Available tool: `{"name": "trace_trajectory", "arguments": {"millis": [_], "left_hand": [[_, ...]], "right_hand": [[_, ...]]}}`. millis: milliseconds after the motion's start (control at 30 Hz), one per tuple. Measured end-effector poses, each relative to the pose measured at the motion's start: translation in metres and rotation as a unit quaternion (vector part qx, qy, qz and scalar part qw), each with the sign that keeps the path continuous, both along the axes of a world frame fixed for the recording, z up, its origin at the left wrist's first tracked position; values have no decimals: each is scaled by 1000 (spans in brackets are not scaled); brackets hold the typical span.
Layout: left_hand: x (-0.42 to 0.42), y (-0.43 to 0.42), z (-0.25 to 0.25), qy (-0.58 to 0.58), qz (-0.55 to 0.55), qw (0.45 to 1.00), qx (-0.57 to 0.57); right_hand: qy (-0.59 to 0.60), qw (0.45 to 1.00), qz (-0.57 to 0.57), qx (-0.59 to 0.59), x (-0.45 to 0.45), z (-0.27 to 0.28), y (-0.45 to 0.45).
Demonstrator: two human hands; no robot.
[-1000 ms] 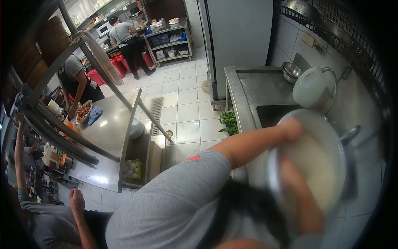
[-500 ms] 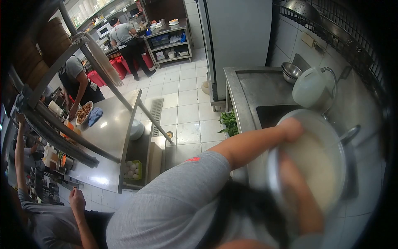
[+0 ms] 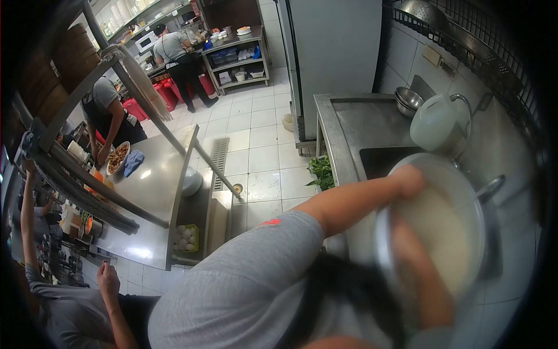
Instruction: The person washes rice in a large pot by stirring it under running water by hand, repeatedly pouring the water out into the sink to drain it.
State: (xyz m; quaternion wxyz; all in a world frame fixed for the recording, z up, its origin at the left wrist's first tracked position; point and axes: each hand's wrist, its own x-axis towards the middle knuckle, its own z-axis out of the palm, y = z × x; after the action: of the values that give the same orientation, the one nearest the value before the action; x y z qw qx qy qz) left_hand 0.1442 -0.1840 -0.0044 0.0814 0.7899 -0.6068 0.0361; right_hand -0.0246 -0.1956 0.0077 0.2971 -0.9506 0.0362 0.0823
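Observation:
A large round metal pot [image 3: 478,244] stands at the sink, with cloudy whitish contents [image 3: 442,232] inside that I cannot name for sure. My left hand [image 3: 408,180] is curled at the upper rim of the pot; its fingertips are hidden. Lower down, my right hand [image 3: 407,241] reaches over into the pot, close to the inner wall on the left. Its fingers are blurred and partly out of sight. A loop-shaped metal handle [image 3: 491,189] juts from the pot's right side.
A white plastic jug [image 3: 435,122] and metal bowls [image 3: 408,100] stand by the sink counter [image 3: 354,122]. Leafy greens [image 3: 321,171] sit below. Across the aisle is a steel table [image 3: 145,227] with a dish of food [image 3: 118,158]. Several co-workers are nearby, one close behind at lower left.

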Motion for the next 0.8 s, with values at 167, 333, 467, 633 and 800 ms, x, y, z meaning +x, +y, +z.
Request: {"name": "trace_trajectory", "arguments": {"millis": [167,333,467,633,800], "left_hand": [[1,-1,-3,0,0,1000,-7],[3,-3,-5,0,-4,1000,-7],[2,-3,-3,4,0,1000,5],[1,-1,-1,4,-2,1000,5],[1,-1,-1,7,2,1000,10]], "right_hand": [[-14,1000,8,-3,0,-7,-4],[2,999,29,-20,0,5,-1],[2,999,29,-26,0,4,-1],[9,1000,8,-6,0,5,1],[26,999,-28,23,0,9,4]]}}
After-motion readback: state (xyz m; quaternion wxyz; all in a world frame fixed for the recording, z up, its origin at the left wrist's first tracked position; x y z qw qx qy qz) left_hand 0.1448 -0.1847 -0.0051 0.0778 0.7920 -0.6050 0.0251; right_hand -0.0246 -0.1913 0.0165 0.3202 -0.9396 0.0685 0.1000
